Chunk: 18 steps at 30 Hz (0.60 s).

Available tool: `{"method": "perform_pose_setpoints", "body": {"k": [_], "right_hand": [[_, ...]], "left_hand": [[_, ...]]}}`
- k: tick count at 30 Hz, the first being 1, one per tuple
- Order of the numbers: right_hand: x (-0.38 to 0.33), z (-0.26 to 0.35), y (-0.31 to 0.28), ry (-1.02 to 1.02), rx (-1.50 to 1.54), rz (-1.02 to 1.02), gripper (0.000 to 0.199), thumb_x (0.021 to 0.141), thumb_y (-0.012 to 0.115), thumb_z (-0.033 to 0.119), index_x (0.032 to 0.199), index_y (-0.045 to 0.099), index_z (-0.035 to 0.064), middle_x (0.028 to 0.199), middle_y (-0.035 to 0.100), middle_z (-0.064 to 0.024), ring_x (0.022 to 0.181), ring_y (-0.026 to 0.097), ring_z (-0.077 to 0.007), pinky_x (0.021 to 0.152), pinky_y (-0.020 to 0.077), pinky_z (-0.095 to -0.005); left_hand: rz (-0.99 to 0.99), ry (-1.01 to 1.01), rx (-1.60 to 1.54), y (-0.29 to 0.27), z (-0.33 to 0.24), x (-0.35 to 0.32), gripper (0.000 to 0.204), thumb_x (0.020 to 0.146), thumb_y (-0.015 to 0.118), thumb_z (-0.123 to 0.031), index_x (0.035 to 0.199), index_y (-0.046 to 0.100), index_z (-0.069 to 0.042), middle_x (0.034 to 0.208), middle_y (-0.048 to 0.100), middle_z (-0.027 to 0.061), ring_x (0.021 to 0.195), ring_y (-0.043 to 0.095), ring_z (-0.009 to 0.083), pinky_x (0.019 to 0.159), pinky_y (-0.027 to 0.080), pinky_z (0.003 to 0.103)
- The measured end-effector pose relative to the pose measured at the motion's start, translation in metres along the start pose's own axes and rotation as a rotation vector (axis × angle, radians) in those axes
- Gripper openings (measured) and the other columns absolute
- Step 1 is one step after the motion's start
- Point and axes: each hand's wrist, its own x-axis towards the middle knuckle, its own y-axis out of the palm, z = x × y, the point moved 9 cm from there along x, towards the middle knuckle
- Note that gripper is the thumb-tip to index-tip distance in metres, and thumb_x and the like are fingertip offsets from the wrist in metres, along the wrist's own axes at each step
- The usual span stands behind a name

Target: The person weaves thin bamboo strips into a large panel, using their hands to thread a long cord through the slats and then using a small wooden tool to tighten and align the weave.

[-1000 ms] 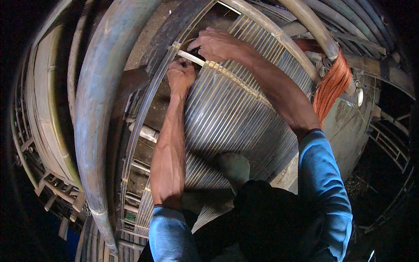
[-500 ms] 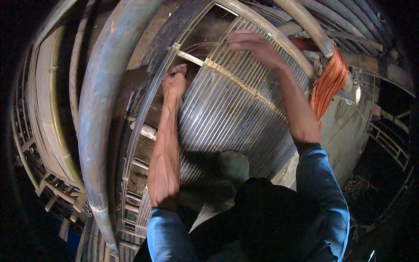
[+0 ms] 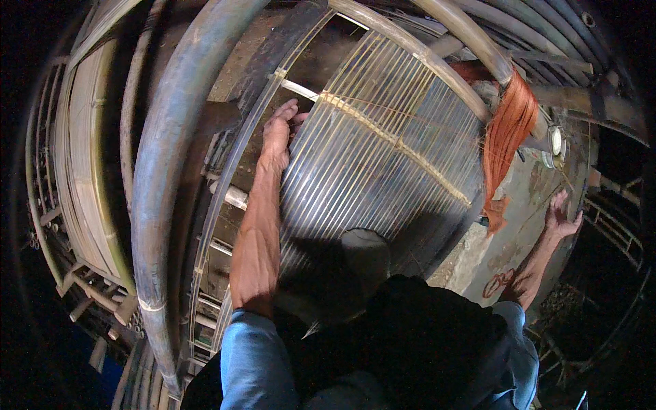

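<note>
A panel of thin, evenly spaced bamboo slats [image 3: 362,164] lies before me, bound across by a yellowish cross strip [image 3: 393,140]. At the panel's left edge my left hand [image 3: 279,133] has its fingers curled, close to the outermost slat and below a pale crossbar [image 3: 298,89]. What those fingers pinch is too small to make out. Far to the right, over the concrete floor, my right hand [image 3: 563,217] is held out with its fingers apart and nothing visible in it. A thin reddish strand [image 3: 437,117] runs over the slats towards an orange fibre bundle [image 3: 509,130].
A thick bamboo pole [image 3: 160,157] curves along the left, with a pale bamboo panel [image 3: 89,164] beyond it. Another pole [image 3: 417,51] borders the slats at the far side. Dark poles [image 3: 553,34] lie stacked at the back right. Grey concrete floor [image 3: 526,191] spreads on the right.
My right hand has swung from above the far slats out to the right, and its fingers have spread. The left hand stays at the panel's edge, with its fingers somewhat shifted.
</note>
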Motion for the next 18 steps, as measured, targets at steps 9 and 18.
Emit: {"method": "perform_pose_setpoints", "body": {"k": [9, 18], "right_hand": [[-0.126, -0.094, 0.118, -1.048, -1.492, 0.584, 0.047, 0.089, 0.073, 0.019, 0.128, 0.060, -0.0043, 0.121, 0.066, -0.0231, 0.112, 0.064, -0.0310, 0.100, 0.0475, -0.0401], [-0.359, -0.376, 0.249, -0.853, -1.182, 1.462, 0.049, 0.083, 0.076, 0.021, 0.125, 0.060, 0.0022, 0.117, 0.059, -0.0168, 0.113, 0.054, -0.0357, 0.098, 0.0449, -0.0455]], "left_hand": [[0.088, -0.015, 0.147, 0.013, 0.002, 0.004, 0.042, 0.095, 0.060, -0.024, 0.134, 0.062, -0.008, 0.099, 0.070, 0.0046, 0.091, 0.061, 0.0146, 0.088, 0.047, 0.029], [0.144, -0.031, 0.169, 0.027, -0.002, -0.010, 0.034, 0.097, 0.054, -0.016, 0.126, 0.067, -0.004, 0.117, 0.069, 0.0035, 0.106, 0.061, 0.0138, 0.097, 0.046, 0.027]]}}
